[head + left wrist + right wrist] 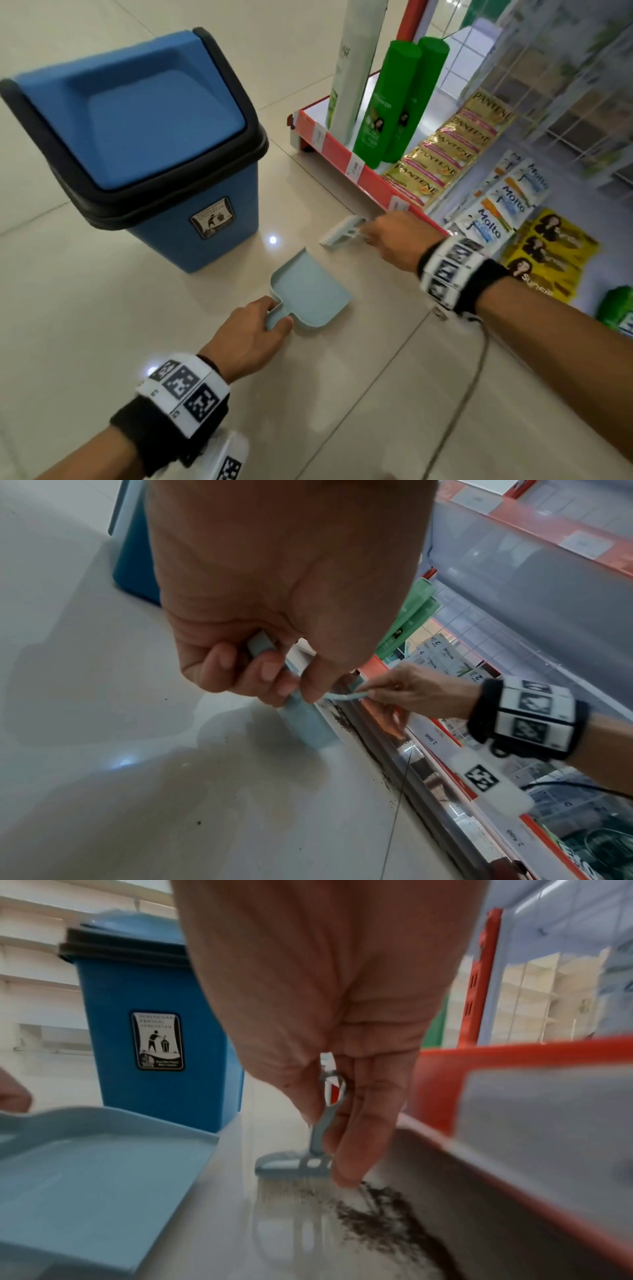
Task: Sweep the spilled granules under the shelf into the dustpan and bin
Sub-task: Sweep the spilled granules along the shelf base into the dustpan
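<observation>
While the left hand [247, 337] curls round the short handle of the pale-blue dustpan [310, 294], it keeps the pan flat on the tiled floor [102, 342] with its open mouth turned toward the shelf, ready to catch. Fingers of the right hand [397, 240] pinch the thin handle of a small hand brush [294, 1172], bristles down on the floor beside the dark granules [383, 1221] banked along the foot of the red-edged shelf [370, 174], so the stroke should drag them out toward the pan. Close behind stands the blue swing-lid bin [137, 137], handy for tipping.
</observation>
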A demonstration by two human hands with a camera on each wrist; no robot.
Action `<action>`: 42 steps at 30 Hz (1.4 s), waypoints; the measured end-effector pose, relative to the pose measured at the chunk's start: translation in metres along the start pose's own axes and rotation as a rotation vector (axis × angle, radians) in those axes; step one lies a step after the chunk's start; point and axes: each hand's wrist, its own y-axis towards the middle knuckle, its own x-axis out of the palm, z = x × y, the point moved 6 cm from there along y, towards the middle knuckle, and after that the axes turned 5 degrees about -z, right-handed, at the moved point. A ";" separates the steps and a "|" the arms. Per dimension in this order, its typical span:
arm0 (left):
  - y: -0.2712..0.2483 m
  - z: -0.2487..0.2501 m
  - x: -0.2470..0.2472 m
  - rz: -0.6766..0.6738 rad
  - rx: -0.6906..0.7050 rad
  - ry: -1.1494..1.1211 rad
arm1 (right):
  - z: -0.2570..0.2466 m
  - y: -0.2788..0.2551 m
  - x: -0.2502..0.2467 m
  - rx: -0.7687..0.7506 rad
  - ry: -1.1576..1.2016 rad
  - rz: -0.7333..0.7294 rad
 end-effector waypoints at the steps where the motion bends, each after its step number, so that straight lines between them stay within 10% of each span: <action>1: 0.002 -0.001 0.001 -0.007 0.003 -0.007 | 0.009 -0.010 -0.002 0.014 0.009 -0.004; 10: 0.011 -0.005 0.014 -0.049 0.002 -0.008 | -0.002 -0.015 -0.026 -0.103 0.143 0.287; 19: 0.003 -0.003 0.010 -0.072 0.010 -0.008 | 0.036 -0.033 0.009 0.085 0.086 -0.045; 29: 0.020 0.017 0.011 -0.096 0.030 0.011 | 0.003 -0.018 -0.015 0.008 0.101 0.306; 42: 0.038 0.040 0.026 -0.137 0.056 -0.039 | 0.040 -0.054 0.013 0.377 0.004 0.135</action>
